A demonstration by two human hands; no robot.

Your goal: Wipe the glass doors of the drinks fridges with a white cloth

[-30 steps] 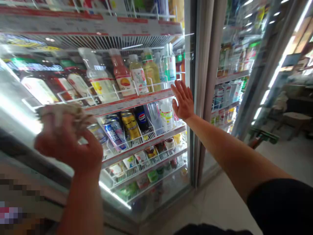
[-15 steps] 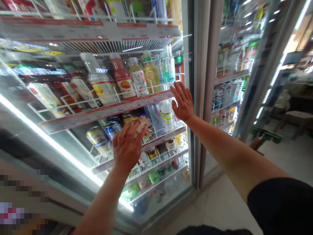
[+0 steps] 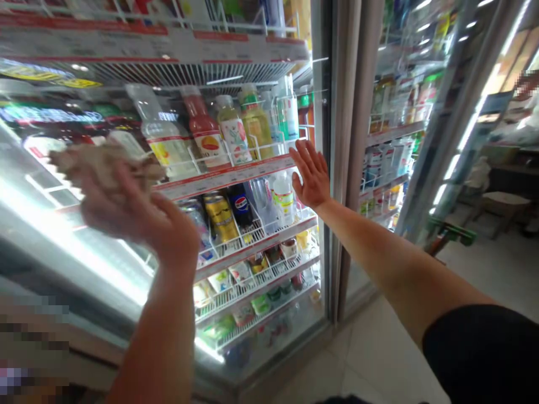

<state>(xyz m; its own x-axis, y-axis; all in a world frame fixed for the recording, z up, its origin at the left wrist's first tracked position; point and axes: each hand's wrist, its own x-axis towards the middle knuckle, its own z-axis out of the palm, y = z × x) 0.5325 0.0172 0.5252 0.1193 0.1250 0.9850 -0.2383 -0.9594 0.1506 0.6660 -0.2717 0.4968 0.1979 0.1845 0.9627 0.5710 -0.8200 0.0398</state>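
Note:
My left hand (image 3: 138, 216), smeared by motion, presses a crumpled beige cloth (image 3: 99, 160) at the left part of the glass cooler door. Its fingers lie over the cloth, partly blurred. My right hand (image 3: 310, 178) is spread near the door's right edge, palm toward the glass and fingers apart, with nothing in it. Behind the glass stand a red juice bottle (image 3: 205, 132), a yellow bottle (image 3: 256, 126) and a clear bottle with a yellow label (image 3: 166, 143). Lower down are a gold can (image 3: 221, 216) and a dark Pepsi bottle (image 3: 241, 205).
A metal door frame (image 3: 343, 168) runs upright beside my right hand. Further right, another glass cooler (image 3: 393, 134) holds drinks. A green-headed tool (image 3: 452, 230) leans near it above the tiled floor (image 3: 379, 348). A stool (image 3: 503, 202) stands at the far right.
My left hand has swept left and upward with the cloth, uncovering the gold can and Pepsi bottle. My right hand has stayed in about the same place on the door.

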